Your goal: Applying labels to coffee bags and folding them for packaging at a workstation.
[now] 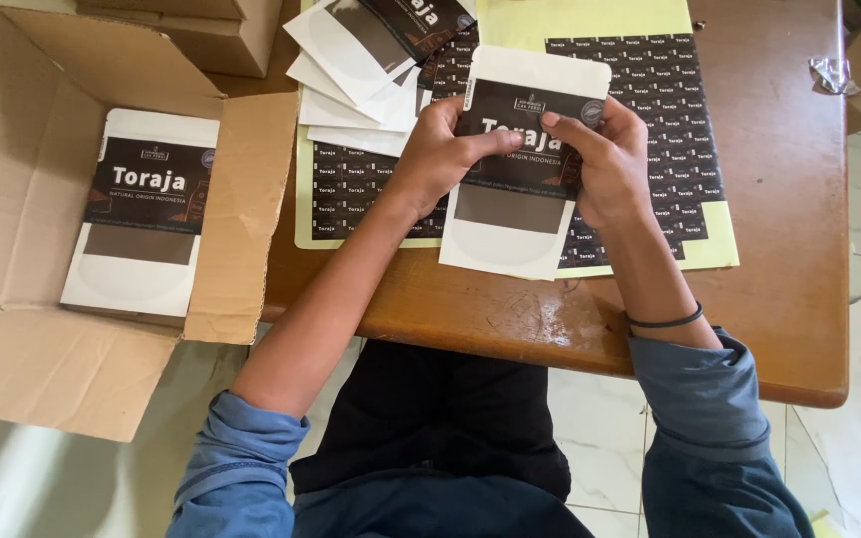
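pouch [516,189] gripped between left hand [442,149], right hand [605,159]

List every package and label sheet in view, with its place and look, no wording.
Held pouch: flat white, dark label, between left hand and right hand, over the table.
Boxed pouch: same look, lying in the open cardboard box at left.
Pouch stack: fanned, top centre.
Sticker sheet: yellow backing, small dark labels, on the table.
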